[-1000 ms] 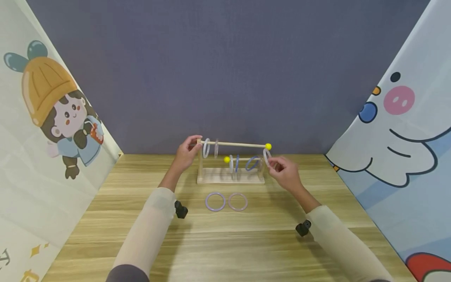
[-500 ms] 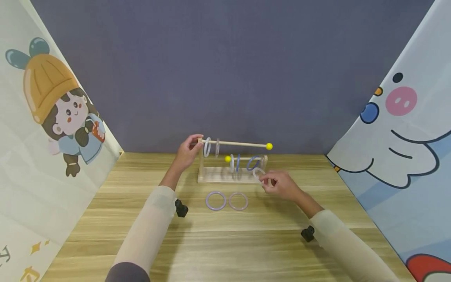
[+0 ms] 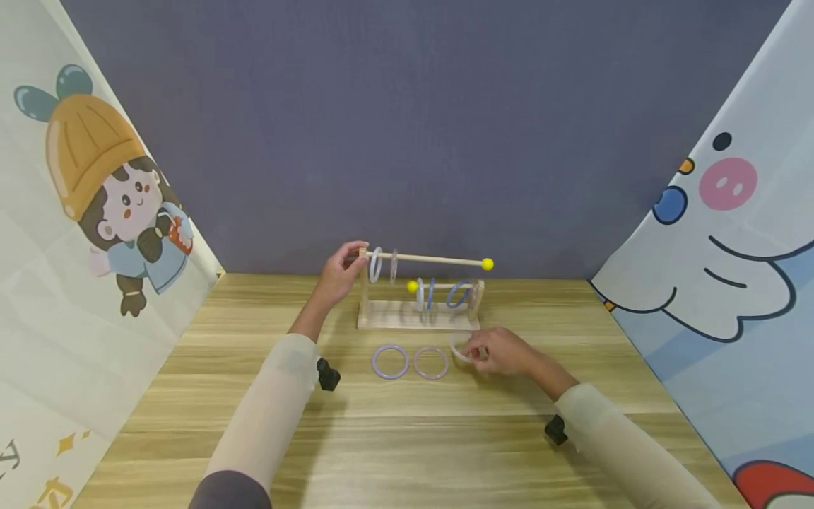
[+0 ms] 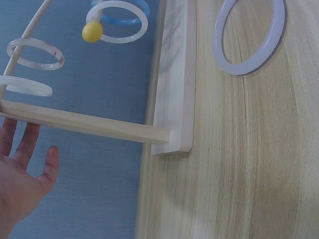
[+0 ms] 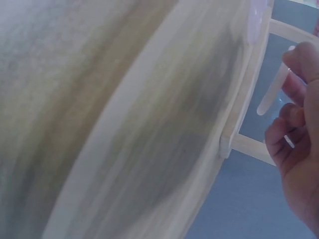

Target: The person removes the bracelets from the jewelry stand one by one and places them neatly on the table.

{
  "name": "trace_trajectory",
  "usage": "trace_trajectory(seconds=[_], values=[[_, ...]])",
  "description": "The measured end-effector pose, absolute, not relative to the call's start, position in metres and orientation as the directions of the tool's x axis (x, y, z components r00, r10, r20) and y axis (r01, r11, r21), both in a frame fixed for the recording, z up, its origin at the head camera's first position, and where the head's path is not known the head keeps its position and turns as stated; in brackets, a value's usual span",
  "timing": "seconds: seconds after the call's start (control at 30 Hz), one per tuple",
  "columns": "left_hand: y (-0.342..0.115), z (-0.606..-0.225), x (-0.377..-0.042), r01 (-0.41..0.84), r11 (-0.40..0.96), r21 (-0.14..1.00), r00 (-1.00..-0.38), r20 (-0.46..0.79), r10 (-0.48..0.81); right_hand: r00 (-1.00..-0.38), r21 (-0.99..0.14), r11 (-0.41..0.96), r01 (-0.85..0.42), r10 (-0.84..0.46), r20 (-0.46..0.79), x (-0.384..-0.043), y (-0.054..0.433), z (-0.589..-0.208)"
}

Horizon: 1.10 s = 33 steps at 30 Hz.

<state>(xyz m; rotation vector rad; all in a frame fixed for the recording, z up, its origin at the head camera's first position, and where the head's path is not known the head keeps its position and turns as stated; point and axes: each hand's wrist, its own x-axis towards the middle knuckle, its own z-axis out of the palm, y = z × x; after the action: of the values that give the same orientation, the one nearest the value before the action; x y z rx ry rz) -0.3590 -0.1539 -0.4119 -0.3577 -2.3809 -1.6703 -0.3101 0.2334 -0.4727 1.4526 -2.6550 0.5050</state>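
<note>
A wooden bangle stand [image 3: 416, 322] with two rods stands at the back of the table. My left hand [image 3: 337, 277] rests at the top of its left post [image 3: 364, 286]; in the left wrist view the fingers [image 4: 27, 144] are fairly straight and touch the post's outer side. My right hand [image 3: 505, 351] pinches a whitish bangle [image 3: 456, 349] low in front of the stand's right end. Left of it, a purple bangle [image 3: 375, 362] and a pale pink bangle [image 3: 416, 367] lie flat on the table. In the right wrist view, the hand [image 5: 299, 129] partly hides the held bangle.
Two bangles hang on the upper rod [image 3: 439, 259], near its left end. Several more, including a blue one [image 3: 430, 293], hang on the lower rod [image 3: 445, 286]. Yellow balls [image 3: 487, 264] cap the rods' free ends. A dark wall panel [image 3: 407, 141] rises behind.
My right hand has brought the whitish bangle down from near the upper rod's yellow ball toward the table in front of the stand. My left hand has stayed at the post.
</note>
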Motion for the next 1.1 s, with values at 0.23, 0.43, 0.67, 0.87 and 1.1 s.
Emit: trace_trajectory(seconds=[0.23,0.43,0.67,0.87,1.1], values=[[-0.152,-0.408,-0.357,0.315,0.318,0.894,-0.948,0.308,0.075,-0.581,-0.364,0.513,-0.777,-0.807,0.104,-0.305,0.235,-0.477],[-0.153,-0.412,-0.360,0.311,0.323,0.894,-0.950,0.302,0.080,-0.551,-0.381,0.488,-0.785,-0.831,0.071,-0.306,0.235,-0.482],[-0.153,-0.412,-0.361,0.308,0.309,0.900,-0.951,0.299,0.078,-0.528,-0.394,0.478,-0.785,-0.849,0.021,-0.309,0.237,-0.488],[-0.152,-0.410,-0.360,0.299,0.293,0.908,-0.954,0.286,0.088,-0.530,-0.448,0.486,-0.750,-0.847,-0.031,-0.311,0.238,-0.490],[-0.147,-0.386,-0.337,0.285,0.281,0.916,-0.958,0.267,0.101,-0.557,-0.481,0.520,-0.705,-0.827,-0.078,-0.310,0.239,-0.490]])
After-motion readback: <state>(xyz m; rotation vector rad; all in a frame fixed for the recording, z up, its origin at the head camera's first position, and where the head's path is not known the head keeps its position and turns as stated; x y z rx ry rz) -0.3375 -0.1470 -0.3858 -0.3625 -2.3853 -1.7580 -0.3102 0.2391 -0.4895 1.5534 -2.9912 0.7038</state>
